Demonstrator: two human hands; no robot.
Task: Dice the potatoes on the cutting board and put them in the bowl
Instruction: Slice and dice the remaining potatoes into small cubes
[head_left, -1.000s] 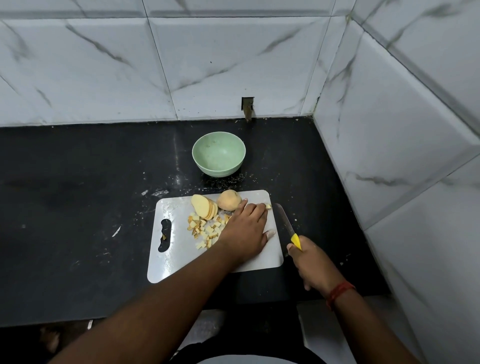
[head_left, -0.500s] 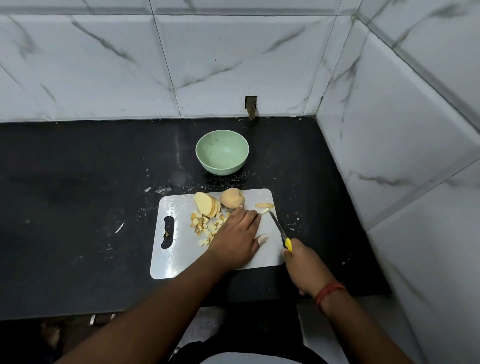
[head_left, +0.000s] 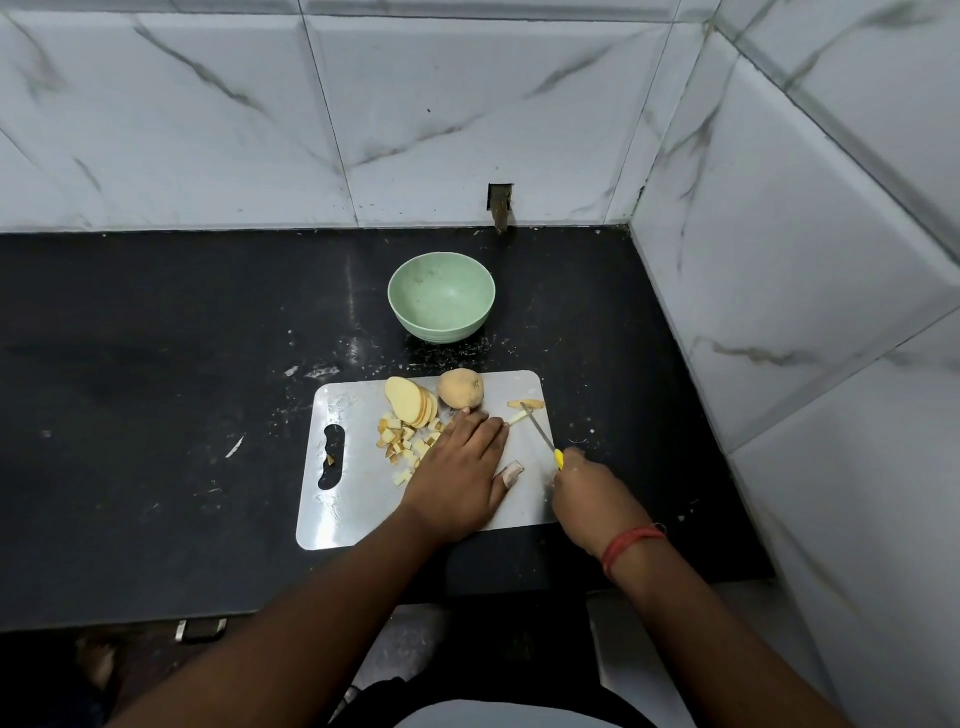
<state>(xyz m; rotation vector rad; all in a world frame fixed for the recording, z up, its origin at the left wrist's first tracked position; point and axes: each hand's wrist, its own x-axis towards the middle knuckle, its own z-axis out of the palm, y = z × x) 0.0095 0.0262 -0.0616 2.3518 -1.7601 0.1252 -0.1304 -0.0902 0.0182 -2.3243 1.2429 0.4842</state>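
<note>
Knife (head_left: 537, 434): right hand (head_left: 592, 493) is gripping its yellow handle, tip cutting a potato strip (head_left: 517, 417) at centre-right.
Left hand (head_left: 457, 467): lying flat, fingers straight, steadying the cutting board (head_left: 353, 499).
Bowl (head_left: 441, 297): waiting above, holding nothing yet.

Mint-green bowl (head_left: 441, 296); black counter (head_left: 156, 389); grey-veined white tiles (head_left: 208, 104); yellow-handled knife (head_left: 543, 439); red wrist thread (head_left: 628, 543).

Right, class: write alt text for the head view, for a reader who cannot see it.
A person's left hand rests flat on a cutting board while the right hand holds a knife over potato strips. Dice, slices and a potato piece lie on the board; the green bowl behind is empty.
</note>
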